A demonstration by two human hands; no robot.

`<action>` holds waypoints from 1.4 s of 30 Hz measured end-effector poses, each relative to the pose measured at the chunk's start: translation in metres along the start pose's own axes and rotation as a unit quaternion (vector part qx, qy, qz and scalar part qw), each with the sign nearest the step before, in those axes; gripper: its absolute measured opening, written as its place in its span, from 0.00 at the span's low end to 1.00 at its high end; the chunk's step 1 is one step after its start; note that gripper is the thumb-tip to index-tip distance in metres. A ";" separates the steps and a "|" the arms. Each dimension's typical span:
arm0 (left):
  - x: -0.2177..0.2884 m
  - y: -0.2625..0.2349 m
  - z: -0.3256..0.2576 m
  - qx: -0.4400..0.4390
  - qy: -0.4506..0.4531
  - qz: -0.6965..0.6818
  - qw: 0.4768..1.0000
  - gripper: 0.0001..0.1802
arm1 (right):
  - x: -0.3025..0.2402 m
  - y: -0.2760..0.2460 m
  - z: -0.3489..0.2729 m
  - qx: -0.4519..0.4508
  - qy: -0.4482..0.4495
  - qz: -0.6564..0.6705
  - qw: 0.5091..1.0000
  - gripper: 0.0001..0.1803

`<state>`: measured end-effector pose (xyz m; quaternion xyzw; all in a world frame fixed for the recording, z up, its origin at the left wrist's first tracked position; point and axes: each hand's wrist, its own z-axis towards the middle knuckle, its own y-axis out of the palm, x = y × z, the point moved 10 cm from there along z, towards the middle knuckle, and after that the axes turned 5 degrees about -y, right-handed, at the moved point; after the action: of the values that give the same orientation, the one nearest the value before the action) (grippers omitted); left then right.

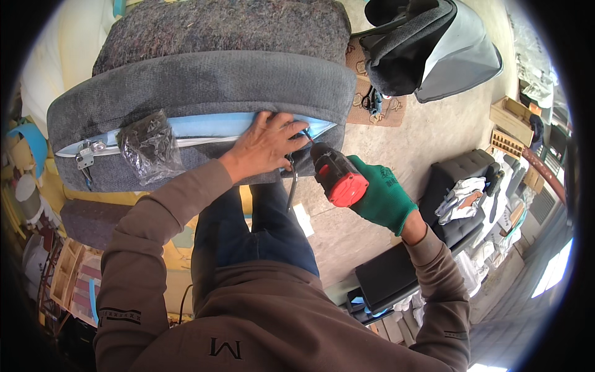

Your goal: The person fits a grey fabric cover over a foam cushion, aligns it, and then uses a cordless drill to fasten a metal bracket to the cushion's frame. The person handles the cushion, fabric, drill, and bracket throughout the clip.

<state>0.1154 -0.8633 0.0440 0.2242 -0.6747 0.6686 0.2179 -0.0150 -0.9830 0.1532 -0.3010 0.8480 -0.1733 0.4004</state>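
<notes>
Cluttering concrete floor: upholstery pieces

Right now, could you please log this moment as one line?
left hand: pressed on grey cushion | right hand: gloved, grips red-black power tool | tip: at cushion

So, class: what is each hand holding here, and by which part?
The right hand, in a green glove, grips a red and black power tool by its handle. The bare left hand presses flat on the grey cushion, gripping nothing.

The cushion is showing grey with a light blue strip. The glove is looking green. The drill is showing black and red. The sleeve is looking brown.
</notes>
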 end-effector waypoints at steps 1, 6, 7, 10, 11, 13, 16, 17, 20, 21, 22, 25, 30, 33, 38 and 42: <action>0.000 -0.001 0.000 0.003 0.001 0.006 1.000 0.41 | 0.001 0.001 0.001 0.005 -0.001 0.005 1.000 0.34; 0.000 0.000 0.000 -0.007 -0.002 0.000 1.000 0.41 | 0.009 0.004 0.006 0.011 -0.018 -0.019 1.000 0.39; 0.000 0.001 0.000 -0.008 -0.002 0.001 1.000 0.41 | 0.011 0.006 0.008 0.002 -0.013 -0.022 1.000 0.43; -0.001 0.002 -0.001 -0.012 -0.004 0.003 1.000 0.41 | 0.002 0.001 0.014 -0.019 -0.033 -0.095 0.995 0.30; 0.000 0.003 -0.001 -0.012 -0.003 0.007 1.000 0.42 | -0.004 -0.004 0.016 -0.009 -0.041 -0.084 0.996 0.28; -0.001 0.002 -0.001 -0.009 -0.003 0.015 1.000 0.42 | -0.008 -0.011 0.021 -0.036 -0.019 -0.096 0.995 0.25; -0.001 0.001 -0.001 0.000 -0.001 0.013 1.000 0.42 | -0.014 -0.019 0.029 -0.078 -0.014 -0.096 0.992 0.23; -0.001 0.000 0.000 0.004 0.001 0.008 1.000 0.43 | -0.014 -0.020 0.031 -0.085 -0.009 -0.090 0.992 0.23; -0.002 -0.004 0.000 0.020 0.004 0.002 1.000 0.45 | -0.019 -0.025 0.036 -0.064 -0.032 -0.061 0.996 0.25; -0.002 -0.003 0.000 0.016 0.002 0.004 1.000 0.45 | -0.018 -0.025 0.036 -0.062 -0.032 -0.056 0.996 0.26; -0.002 -0.006 -0.001 0.023 0.000 -0.008 1.000 0.45 | -0.013 -0.022 0.035 -0.078 -0.010 -0.054 0.995 0.26; -0.003 -0.010 -0.001 0.025 -0.015 -0.029 0.999 0.44 | -0.009 -0.021 0.028 -0.086 -0.010 -0.051 0.995 0.26; 0.000 -0.017 -0.002 0.021 -0.030 -0.034 0.999 0.40 | -0.014 -0.025 0.017 -0.032 -0.030 -0.030 0.999 0.27; 0.002 -0.019 -0.005 0.013 -0.043 -0.041 0.998 0.38 | -0.018 -0.022 0.006 0.001 -0.039 -0.001 0.999 0.30; 0.007 -0.026 -0.007 0.023 -0.063 -0.052 0.996 0.36 | -0.019 -0.023 -0.018 0.055 -0.034 0.063 0.996 0.39; 0.016 -0.045 -0.019 0.044 -0.102 -0.064 0.992 0.36 | -0.022 -0.024 -0.050 0.113 -0.015 0.124 0.986 0.39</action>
<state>0.1286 -0.8450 0.0900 0.3436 -0.6473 0.6560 0.1804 -0.0345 -0.9849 0.2097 -0.1492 0.8478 -0.2125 0.4625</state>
